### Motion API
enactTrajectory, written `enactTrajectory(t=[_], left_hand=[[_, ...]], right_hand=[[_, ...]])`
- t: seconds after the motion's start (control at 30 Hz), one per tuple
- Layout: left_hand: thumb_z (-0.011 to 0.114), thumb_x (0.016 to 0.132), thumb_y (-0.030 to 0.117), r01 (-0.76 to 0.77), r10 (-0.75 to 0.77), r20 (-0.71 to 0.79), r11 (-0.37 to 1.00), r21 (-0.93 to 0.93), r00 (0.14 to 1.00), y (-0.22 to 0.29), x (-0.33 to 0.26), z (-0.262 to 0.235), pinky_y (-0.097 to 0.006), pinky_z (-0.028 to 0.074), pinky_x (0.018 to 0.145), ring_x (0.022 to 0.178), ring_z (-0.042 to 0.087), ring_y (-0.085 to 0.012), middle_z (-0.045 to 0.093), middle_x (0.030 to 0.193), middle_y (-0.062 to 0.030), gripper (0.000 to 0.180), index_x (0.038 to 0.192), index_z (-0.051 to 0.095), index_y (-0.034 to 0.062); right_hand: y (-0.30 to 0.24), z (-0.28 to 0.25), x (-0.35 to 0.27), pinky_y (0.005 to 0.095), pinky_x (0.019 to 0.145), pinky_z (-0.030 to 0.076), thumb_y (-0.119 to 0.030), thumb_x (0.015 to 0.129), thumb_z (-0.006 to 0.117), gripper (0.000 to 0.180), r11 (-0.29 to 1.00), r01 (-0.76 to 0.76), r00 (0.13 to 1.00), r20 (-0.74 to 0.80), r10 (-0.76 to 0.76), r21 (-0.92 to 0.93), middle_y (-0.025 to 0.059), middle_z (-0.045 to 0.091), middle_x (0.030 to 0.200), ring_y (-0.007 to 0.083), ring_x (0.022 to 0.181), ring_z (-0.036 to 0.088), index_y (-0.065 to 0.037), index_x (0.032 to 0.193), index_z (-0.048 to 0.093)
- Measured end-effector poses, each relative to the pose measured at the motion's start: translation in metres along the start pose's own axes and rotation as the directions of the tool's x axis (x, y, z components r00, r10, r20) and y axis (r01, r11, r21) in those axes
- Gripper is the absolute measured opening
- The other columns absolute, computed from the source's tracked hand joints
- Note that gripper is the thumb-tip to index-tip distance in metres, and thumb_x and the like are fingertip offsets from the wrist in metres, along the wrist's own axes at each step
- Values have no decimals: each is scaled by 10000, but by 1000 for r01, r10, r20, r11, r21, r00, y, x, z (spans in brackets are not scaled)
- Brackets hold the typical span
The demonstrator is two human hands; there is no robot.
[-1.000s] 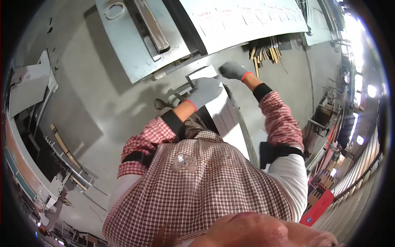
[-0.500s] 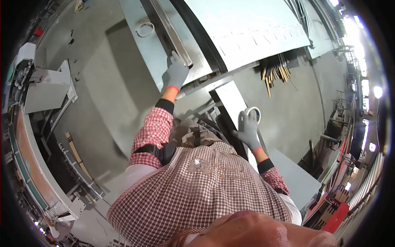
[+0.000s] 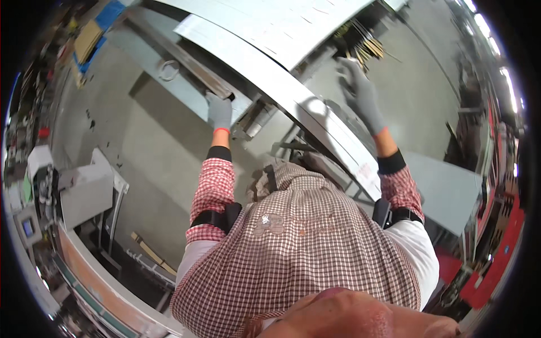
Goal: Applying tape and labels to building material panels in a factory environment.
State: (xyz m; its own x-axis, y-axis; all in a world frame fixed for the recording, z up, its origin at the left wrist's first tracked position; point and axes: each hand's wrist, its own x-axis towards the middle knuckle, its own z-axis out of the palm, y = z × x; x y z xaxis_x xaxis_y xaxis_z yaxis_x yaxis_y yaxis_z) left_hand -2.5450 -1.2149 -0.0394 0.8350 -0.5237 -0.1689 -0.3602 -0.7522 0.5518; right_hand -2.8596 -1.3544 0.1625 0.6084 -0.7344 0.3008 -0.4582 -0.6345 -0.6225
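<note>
My left hand (image 3: 219, 111), in a grey glove, grips the near end of a long brown-grey metal bar (image 3: 186, 65). The bar lies lengthwise on a pale blue-grey table (image 3: 189, 98), with a roll of pale tape (image 3: 168, 70) to its left. My right hand (image 3: 362, 97), also gloved, is raised right of a long white panel (image 3: 253, 59), thumb and fingers apart. Something pale by its fingertips is too blurred to name. A dark rounded shadow falls on the panel beside this hand.
A wide white sheet (image 3: 270, 19) covers the far table. Beyond my right hand lies a bundle of thin strips (image 3: 369, 48). Grey machine housing (image 3: 87, 194) stands at the left, and a flat grey board (image 3: 442, 188) lies to the right.
The long white panel now reaches farther forward, between the bar and the wide sheet. My right hand has lifted off it and moved forward. My left hand stays at the bar's end.
</note>
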Motion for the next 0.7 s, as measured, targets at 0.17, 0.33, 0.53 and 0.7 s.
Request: enactTrajectory(t=[0.17, 0.33, 0.53, 0.7], left_hand=[[583, 768, 176, -104, 109, -4, 937, -334, 994, 8, -26, -26, -402, 454, 831, 987, 571, -327, 574, 1086, -217, 574, 1255, 382, -52], [541, 834, 193, -802, 824, -68, 523, -288, 562, 79, -88, -20, -413, 384, 962, 1087, 520, -345, 544, 1176, -222, 483, 1256, 452, -27], [553, 809, 435, -955, 965, 50, 246, 167, 257, 120, -100, 46, -437, 341, 983, 1133, 468, -352, 460, 1299, -189, 629, 1257, 462, 3], [597, 777, 363, -836, 842, 192, 531, -137, 504, 130, -96, 35, -430, 424, 863, 1003, 538, -330, 575, 1121, -150, 478, 1108, 557, 21]], right_hand=[[69, -76, -195, 367, 875, 440, -229, 797, 619, 448, 774, -552, 829, -312, 465, -312, 178, 556, 1152, 305, 1062, 541, -11, 1171, 502], [125, -130, -421, 375, 682, 493, -456, 789, 624, 536, 105, -942, 270, -538, 799, -318, 202, 632, 890, 303, 790, 627, -7, 1074, 551], [125, -71, -397, 228, 380, 316, -450, 837, 615, 351, 170, -836, 351, 271, 896, 521, -2, 529, 593, 88, 402, 419, -107, 867, 548], [124, -67, -384, 270, 393, 357, -307, 847, 599, 249, 167, -882, 285, 216, 934, 441, -5, 507, 608, 109, 452, 472, -61, 855, 558]])
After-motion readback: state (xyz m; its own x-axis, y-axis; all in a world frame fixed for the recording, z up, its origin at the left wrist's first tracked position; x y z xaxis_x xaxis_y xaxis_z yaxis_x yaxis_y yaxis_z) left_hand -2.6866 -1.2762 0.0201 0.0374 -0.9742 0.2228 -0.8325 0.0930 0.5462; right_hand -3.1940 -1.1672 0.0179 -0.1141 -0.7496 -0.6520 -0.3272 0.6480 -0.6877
